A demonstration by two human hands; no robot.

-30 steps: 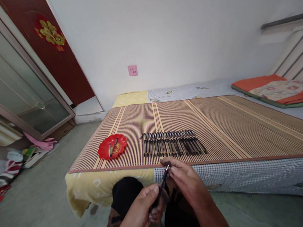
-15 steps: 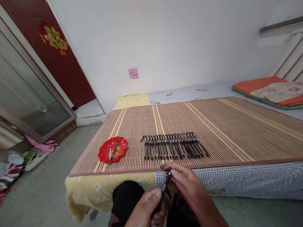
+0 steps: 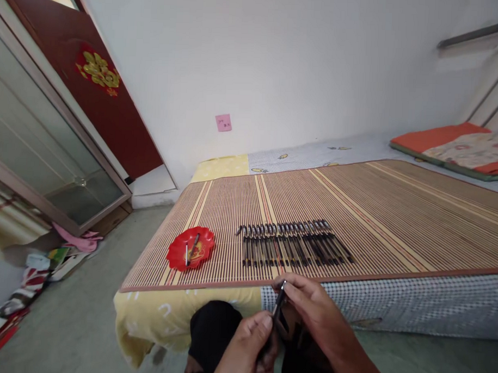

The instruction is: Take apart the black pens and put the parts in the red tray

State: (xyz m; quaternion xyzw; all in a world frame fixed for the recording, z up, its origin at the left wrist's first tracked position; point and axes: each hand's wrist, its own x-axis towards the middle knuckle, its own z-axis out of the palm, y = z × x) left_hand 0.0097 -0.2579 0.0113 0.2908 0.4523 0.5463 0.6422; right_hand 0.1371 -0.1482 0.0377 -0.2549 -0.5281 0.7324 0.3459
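Note:
My left hand point(image 3: 245, 347) is closed round the barrel of a dark pen point(image 3: 278, 306), held upright below the bed's front edge. My right hand point(image 3: 310, 308) pinches the pen's top end with fingertips. On the striped bamboo mat point(image 3: 374, 212) just beyond lies a row of several dark pens point(image 3: 296, 245), side by side. To the left a red plate point(image 3: 189, 248) holds one pen and a small white part.
The mat covers a bed with a yellow sheet point(image 3: 158, 319) and a checked one. Folded orange bedding point(image 3: 458, 145) lies at the far right. A dark red door point(image 3: 93, 83), a glass cabinet point(image 3: 41, 163) and floor clutter point(image 3: 46, 261) stand at the left.
Both hands stay on the pen and have sunk slightly lower in the picture. The view has shifted a little, so the bed and pens appear further right.

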